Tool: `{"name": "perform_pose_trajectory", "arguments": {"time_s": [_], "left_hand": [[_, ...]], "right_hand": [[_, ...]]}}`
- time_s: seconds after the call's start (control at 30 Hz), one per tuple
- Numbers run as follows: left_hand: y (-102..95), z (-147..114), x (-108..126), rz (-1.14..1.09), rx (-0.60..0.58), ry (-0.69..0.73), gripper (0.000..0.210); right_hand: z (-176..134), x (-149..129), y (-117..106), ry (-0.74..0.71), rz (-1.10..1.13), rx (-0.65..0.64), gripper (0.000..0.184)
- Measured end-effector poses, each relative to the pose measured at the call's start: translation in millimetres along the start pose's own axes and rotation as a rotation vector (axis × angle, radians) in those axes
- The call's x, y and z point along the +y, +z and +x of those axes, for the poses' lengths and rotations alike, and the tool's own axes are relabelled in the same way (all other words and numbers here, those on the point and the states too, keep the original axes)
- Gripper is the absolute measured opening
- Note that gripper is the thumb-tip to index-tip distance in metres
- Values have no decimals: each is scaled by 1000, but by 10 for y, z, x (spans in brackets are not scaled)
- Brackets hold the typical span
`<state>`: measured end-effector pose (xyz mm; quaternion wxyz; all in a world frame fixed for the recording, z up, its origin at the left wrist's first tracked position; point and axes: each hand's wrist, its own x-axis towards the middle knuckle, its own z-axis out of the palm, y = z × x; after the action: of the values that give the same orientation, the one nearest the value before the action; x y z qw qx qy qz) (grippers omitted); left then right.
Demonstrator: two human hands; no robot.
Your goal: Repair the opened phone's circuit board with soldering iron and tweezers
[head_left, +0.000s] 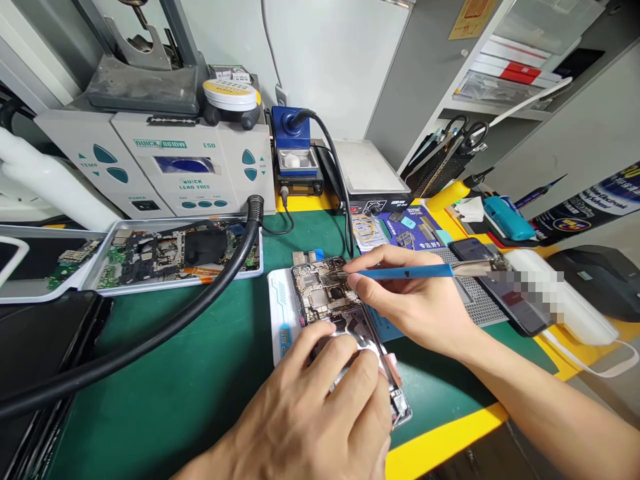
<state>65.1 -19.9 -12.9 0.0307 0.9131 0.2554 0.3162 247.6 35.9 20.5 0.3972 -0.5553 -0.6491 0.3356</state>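
Note:
An opened phone [320, 300] with its circuit board bared lies tilted on the bench, partly over a white-and-blue pad [280, 313]. My left hand [325, 400] rests over its lower half with bent fingers, pressing on it; the hand hides much of that half. Between the thumb and fingers of my right hand [415, 293] is a slim blue-handled tool [410, 272], its handle pointing right. Its working end meets the upper right of the board; the exact tip is too small to make out. Beyond the handle's rear end is a greyish, blurred part.
A hot-air station [185, 167] stands at the back left, its thick black hose [200, 307] crossing the bench. A tray of phone boards [175, 253] sits before it. Behind are a soldering station [295, 160] and hot plate [370, 173]. Two phones [515, 300] lie at right.

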Motion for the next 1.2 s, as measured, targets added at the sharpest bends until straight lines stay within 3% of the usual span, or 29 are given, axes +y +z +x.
{"name": "perform_pose_trajectory", "arguments": {"time_s": [1.2], "left_hand": [[34, 3, 3, -14, 3, -1, 22]], "right_hand": [[2, 18, -7, -3, 2, 6, 6]]}}
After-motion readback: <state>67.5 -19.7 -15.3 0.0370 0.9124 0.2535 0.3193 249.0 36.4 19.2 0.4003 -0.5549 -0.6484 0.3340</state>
